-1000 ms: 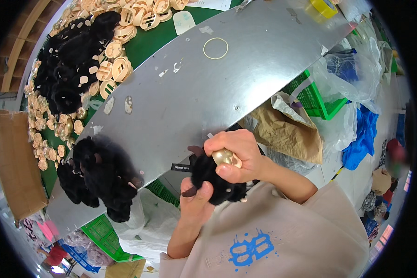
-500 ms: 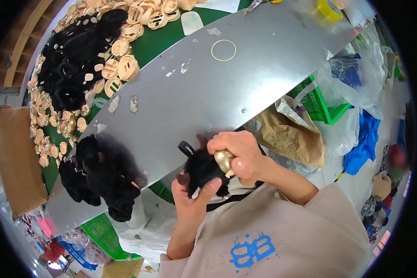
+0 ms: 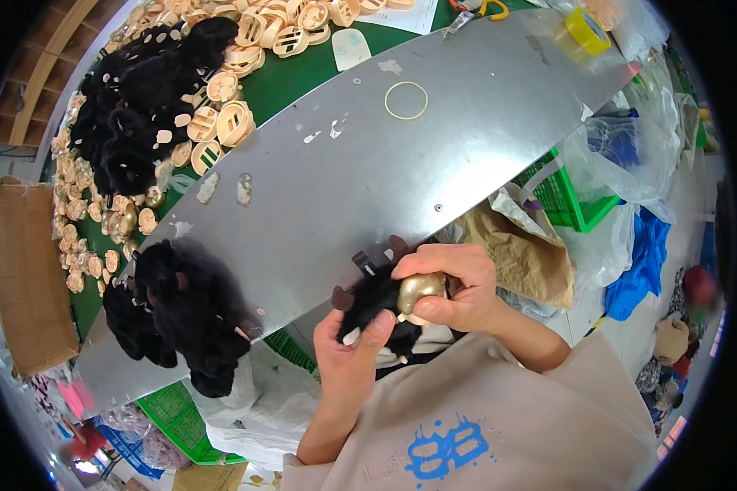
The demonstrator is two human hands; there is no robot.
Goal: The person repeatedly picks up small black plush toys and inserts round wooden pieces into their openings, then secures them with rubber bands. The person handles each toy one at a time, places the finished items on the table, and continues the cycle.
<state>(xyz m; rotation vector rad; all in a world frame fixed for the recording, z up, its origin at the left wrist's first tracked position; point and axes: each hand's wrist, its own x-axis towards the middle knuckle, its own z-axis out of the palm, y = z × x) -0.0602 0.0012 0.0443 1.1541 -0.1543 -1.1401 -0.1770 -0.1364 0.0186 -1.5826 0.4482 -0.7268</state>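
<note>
A black plush toy piece [image 3: 377,296] with brown ears and a black loop is held at the metal table's front edge. My left hand [image 3: 350,352] is closed on its lower side, thumb pressed into the fur. In my right hand [image 3: 471,290] a shiny gold rounded piece [image 3: 420,292] with a cream-coloured edge is gripped between thumb and fingers, against the plush's right side. Whether the two are joined I cannot tell. To the left, more black plush toys [image 3: 190,315] lie in a heap on the metal table [image 3: 336,188].
Cream plastic face-like parts [image 3: 236,123] and black plush pieces [image 3: 131,98] cover the green surface. A rubber band [image 3: 406,101], yellow tape [image 3: 587,31] and scissors [image 3: 467,18] lie farther back. Green crates [image 3: 577,196], brown paper [image 3: 520,245] and a cardboard box [image 3: 29,278] stand around.
Both hands have shifted slightly right with the plush. The gold piece has turned so more of its rounded surface shows. My view has shifted a little.
</note>
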